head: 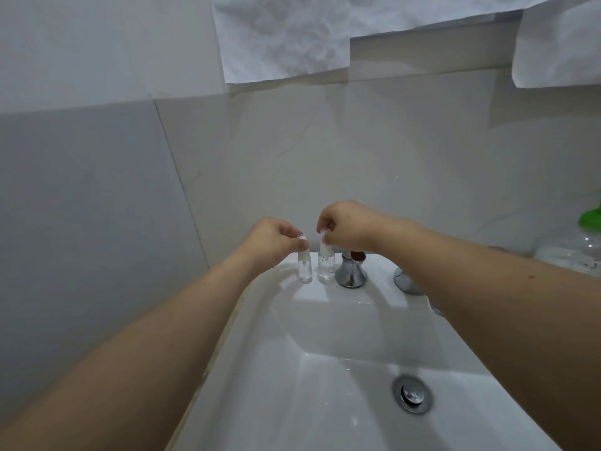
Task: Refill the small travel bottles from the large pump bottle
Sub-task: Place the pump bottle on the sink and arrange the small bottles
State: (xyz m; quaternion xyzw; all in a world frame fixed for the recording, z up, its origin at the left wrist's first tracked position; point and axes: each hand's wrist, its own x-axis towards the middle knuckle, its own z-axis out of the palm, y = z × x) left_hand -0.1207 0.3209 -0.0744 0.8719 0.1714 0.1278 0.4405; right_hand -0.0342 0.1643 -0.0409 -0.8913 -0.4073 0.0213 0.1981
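Note:
Two small clear travel bottles stand upright side by side on the back ledge of the white sink (325,320), left of the tap base. My left hand (273,240) pinches the cap of the left bottle (77,270). My right hand (348,227) pinches the cap of the right bottle (326,268), which holds clear liquid. A large clear bottle with a green top (585,242) shows at the right edge, partly cut off.
A chrome tap base (350,271) stands right of the bottles, with a chrome fitting (405,281) further right behind my forearm. The drain (412,393) sits in the basin. Grey tiled wall lies behind, and white crumpled paper (286,34) hangs above.

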